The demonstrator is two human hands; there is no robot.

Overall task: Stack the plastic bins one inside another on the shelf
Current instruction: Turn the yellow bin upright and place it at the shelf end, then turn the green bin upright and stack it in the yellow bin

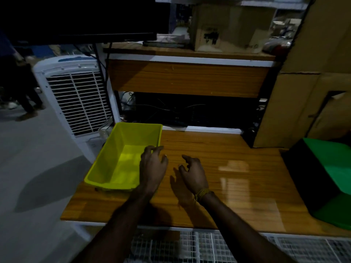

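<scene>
Neither hand has a grip on anything: the left hand (152, 168) hovers with loosely bent fingers over the right rim of the yellow bin (121, 158), and whether a fingertip touches the rim cannot be told. The right hand (193, 174) hangs just beside it, fingers relaxed and spread above the bare wood.

The yellow bin sits upright and empty at the left end of the wooden shelf (218, 154), its near-left corner close to the shelf's edge. The green bin (330, 179) lies well apart at the far right, partly out of view and seemingly tipped on its side.

The likely trouble is the yellow bin: a push from the left hand could slide it off the left edge. The green bin, carried across, could catch askew on the yellow rim and jam rather than nest. Dim light makes lining up the rims harder.
</scene>
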